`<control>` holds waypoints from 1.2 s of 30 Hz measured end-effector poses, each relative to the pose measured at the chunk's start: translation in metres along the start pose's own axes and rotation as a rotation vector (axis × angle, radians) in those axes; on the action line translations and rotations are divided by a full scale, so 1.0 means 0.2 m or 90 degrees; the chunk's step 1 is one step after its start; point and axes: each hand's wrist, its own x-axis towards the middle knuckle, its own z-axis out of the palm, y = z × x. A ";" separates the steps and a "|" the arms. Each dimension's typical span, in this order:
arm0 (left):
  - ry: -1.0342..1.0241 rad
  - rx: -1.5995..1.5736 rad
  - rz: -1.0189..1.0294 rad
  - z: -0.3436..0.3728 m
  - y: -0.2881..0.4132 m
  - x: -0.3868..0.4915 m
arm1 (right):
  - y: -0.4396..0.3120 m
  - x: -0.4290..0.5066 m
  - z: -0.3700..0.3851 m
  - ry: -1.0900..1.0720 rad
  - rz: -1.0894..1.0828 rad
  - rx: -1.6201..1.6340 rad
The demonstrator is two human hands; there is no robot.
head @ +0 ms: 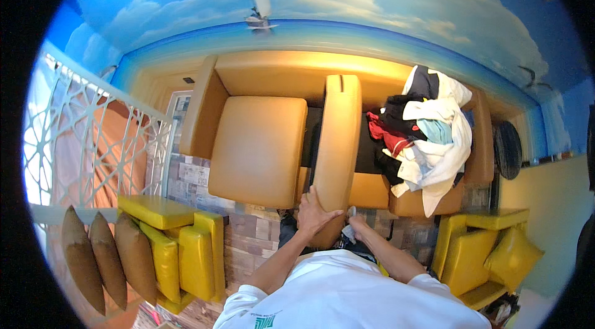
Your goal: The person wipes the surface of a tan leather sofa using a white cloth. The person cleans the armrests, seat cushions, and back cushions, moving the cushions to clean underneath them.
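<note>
A tan leather-look seat cushion (338, 143) stands on its edge across the sofa, its near end close to my body. My left hand (316, 213) holds its near end, fingers along the left side and thumb reaching over the narrow face. In my right hand (358, 227) is a pale grey cloth (348, 234), bunched up just right of the cushion. Part of the cloth is hidden by the fingers. To the left, another seat cushion (260, 148) lies flat on the tan sofa (288, 69). The dark sofa base (366, 152) shows beside the upright cushion.
A heap of clothes (437, 143) lies on the sofa's right part. Yellow armchairs stand at left (200, 254) and right (469, 254); brown pillows (135, 254) are stacked on the left one. A white lattice screen (102, 138) borders the left side. Patchwork-patterned flooring (246, 245) lies below.
</note>
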 end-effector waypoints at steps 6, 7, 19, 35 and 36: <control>0.038 0.089 0.161 -0.15 0.41 0.13 | -0.57 -0.59 0.02 0.018 -0.061 0.199; 0.050 0.114 0.212 -0.17 0.48 0.18 | -0.61 -0.62 0.02 0.029 -0.072 0.240; -0.084 0.422 0.360 -1.25 0.65 0.40 | -0.88 -1.01 0.89 -0.384 -0.034 0.485; -0.012 0.266 0.388 -2.40 -1.20 0.45 | -0.74 -1.17 2.51 -0.532 -0.243 -0.012; -0.048 0.179 0.360 -2.44 -1.36 0.47 | -0.81 -1.20 2.46 -0.474 -0.342 -0.143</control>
